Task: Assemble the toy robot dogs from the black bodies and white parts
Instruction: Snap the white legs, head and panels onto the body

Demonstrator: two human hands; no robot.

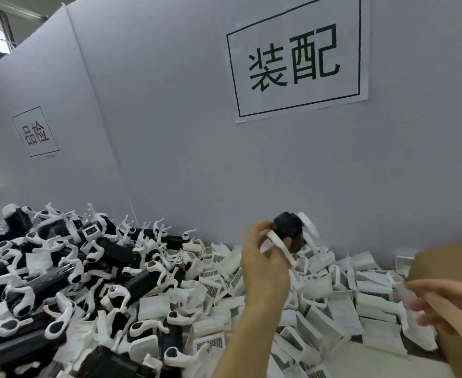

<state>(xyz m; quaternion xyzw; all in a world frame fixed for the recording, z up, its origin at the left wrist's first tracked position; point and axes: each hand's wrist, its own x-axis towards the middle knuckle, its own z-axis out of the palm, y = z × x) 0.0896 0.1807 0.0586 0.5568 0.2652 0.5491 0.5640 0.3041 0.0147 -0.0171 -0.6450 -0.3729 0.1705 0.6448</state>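
1. The grey wall fills most of the view, with a large paper sign printed in dark characters and a smaller sign further left.
2. A heap of built dogs covers the left of the table: black bodies with white legs sticking out at all angles, tangled so that single dogs are hard to separate.
3. A heap of white parts spreads across the middle and right, many showing a dark grille pattern; it runs under both arms and is cut off at the bottom edge.
4. A brown cardboard box stands at the right, cut off by the frame edge.
5. The left hand is raised above the white heap, fingers curled round a black body held at the fingertips, seen end-on and blurred.
6. A white leg lies across the fingers just below the body, and another white piece juts from its right side; whether they are clipped on is hard to tell.
7. The right hand hovers low over the white heap, fingers loosely spread and pointing left; blur suggests it holds nothing.
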